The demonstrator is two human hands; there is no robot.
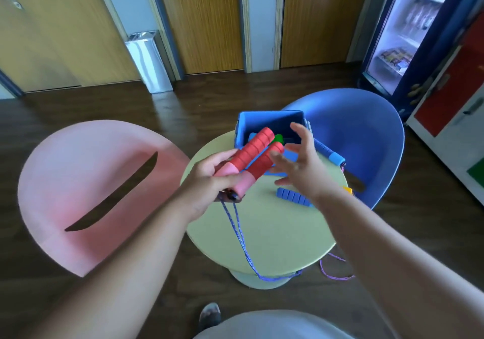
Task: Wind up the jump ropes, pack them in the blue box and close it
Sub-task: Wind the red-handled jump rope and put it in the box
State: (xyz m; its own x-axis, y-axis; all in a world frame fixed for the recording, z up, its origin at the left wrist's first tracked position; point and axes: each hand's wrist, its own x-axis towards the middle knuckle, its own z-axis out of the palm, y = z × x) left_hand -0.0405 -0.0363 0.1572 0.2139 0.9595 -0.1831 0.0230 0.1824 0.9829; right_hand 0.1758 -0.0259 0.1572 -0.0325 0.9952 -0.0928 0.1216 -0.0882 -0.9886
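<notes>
The left hand [209, 179] holds the two red handles [258, 152] side by side. Its fingers wrap tight around their pink ends. The red tops point up and away, toward the blue box [272, 122]. The right hand [301, 165] is wide open with its fingers spread. It is just beside the red tops and holds nothing.

The rope [239, 236] hangs down from the bottom of the handles. It runs across the green table [275, 234] and drops over the near edge in a long loop. It is not wound up yet.

That long loop could cause trouble. It could catch on the table edge when the winding starts. It could also tangle with the purple rope [332, 270] hanging off the table close by. A hard pull might drag the blue handle [294, 197] lying on the table.

The blue box sits open at the back of the table, just past the red tops.
</notes>
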